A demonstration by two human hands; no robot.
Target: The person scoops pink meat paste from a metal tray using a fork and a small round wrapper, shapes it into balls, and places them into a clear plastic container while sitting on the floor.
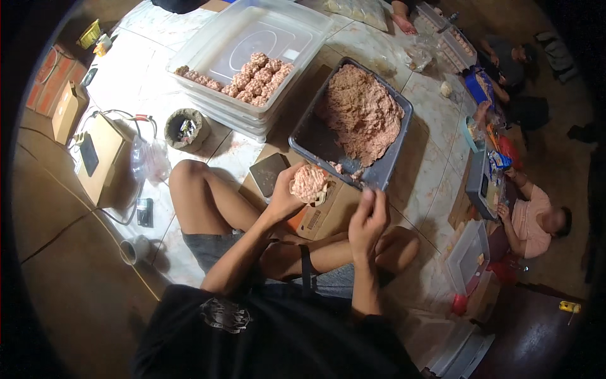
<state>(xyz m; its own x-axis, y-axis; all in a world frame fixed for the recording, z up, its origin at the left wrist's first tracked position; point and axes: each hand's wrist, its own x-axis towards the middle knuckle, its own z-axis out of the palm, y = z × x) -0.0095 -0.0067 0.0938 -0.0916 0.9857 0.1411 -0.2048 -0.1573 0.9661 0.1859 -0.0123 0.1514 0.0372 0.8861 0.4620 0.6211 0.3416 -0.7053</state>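
Note:
My left hand [283, 195] is closed around a rough pinkish ball of minced mixture [308, 183], held above a cardboard box [322, 225] in front of my crossed legs. Thumb up and fingers curled, my right hand [369, 218] hovers by the near rim of a dark grey tray [402, 142]. Whether anything sits between those fingertips is hidden. A large mound of minced mixture [362, 111] fills most of the tray, with small scraps at its near end. Beyond my left hand, rows of similar balls [255, 78] lie inside a clear plastic container [213, 49] on top of a stack.
A flat scale-like device [268, 173] lies beside my left hand. Leftward are a stone-like pot [186, 130], a carton with a phone [88, 155], cables and a white mug [135, 250]. On the right, people [535, 218] sit among tubs and trays.

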